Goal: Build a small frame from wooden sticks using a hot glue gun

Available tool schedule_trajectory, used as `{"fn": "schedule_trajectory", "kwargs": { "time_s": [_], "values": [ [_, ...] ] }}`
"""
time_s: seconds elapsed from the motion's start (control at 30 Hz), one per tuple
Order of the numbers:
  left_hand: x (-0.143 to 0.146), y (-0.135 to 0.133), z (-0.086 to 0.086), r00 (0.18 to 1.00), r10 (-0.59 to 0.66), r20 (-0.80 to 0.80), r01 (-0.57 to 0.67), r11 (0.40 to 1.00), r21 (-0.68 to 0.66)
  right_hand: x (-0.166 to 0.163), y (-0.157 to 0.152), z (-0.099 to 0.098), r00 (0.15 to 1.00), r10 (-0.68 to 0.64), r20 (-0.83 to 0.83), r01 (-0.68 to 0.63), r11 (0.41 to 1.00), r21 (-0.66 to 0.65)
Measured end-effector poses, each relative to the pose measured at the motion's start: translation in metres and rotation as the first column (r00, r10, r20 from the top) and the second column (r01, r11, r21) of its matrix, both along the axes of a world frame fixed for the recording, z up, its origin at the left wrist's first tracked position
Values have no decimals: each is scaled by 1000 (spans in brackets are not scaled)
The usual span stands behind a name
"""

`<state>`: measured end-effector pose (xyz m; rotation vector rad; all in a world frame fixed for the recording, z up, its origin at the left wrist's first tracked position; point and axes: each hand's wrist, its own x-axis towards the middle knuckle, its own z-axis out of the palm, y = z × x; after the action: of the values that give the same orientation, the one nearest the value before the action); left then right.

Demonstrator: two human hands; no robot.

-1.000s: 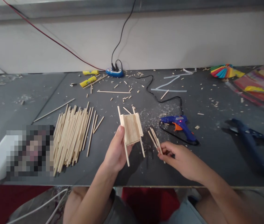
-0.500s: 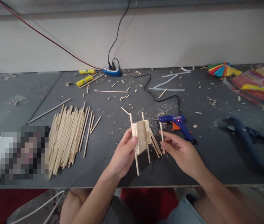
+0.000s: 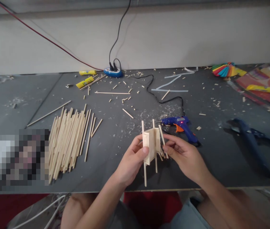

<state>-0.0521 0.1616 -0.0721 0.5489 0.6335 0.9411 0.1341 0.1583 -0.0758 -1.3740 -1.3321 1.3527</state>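
My left hand (image 3: 135, 159) grips a small model built of wooden sticks (image 3: 152, 146), its thumb on the near face. Two longer sticks jut out above and below the model's body. Between the thumb and fingers of my right hand (image 3: 182, 152) is a single wooden stick (image 3: 162, 136), held tilted close to the model's right side; whether the two touch I cannot tell. Behind my right hand a blue glue gun (image 3: 179, 122) with an orange trigger lies on the table, a red light showing on it. Part of a few short sticks shows behind the model.
A pile of wooden sticks (image 3: 67, 143) lies to the left, beside a blurred-out item. Dark-handled cutters (image 3: 246, 136) rest at the right. At the back are a blue power strip (image 3: 112, 72), yellow tubes (image 3: 84, 82), glue sticks (image 3: 170, 91) and coloured strips (image 3: 224, 70). Scraps are scattered about.
My left hand has moved the stick model to the right and slightly nearer me. The stick in my right hand has tilted, and the gap between it and the model has shrunk.
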Motion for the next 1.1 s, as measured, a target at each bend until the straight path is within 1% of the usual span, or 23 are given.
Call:
{"fn": "schedule_trajectory", "kwargs": {
  "time_s": [0.27,0.47,0.6,0.9,1.1],
  "values": [
    [1,-1,-1,1000,-1,-11,1,1000,5,0,0,-1,999,25,-23,-25,1000,-17],
    [2,0,2,998,21,-56,-21,1000,9,-1,-1,3,996,65,-67,-70,994,-80],
    [2,0,1,997,27,-66,-27,1000,11,-1,-1,4,992,89,-91,-98,990,-99],
    [1,0,0,998,28,-62,-28,1000,-2,0,-4,2,991,104,-86,-112,990,-89],
    [1,0,2,996,50,-68,-52,998,-28,0,-4,3,993,105,-46,-109,990,-91]
  ]
}}
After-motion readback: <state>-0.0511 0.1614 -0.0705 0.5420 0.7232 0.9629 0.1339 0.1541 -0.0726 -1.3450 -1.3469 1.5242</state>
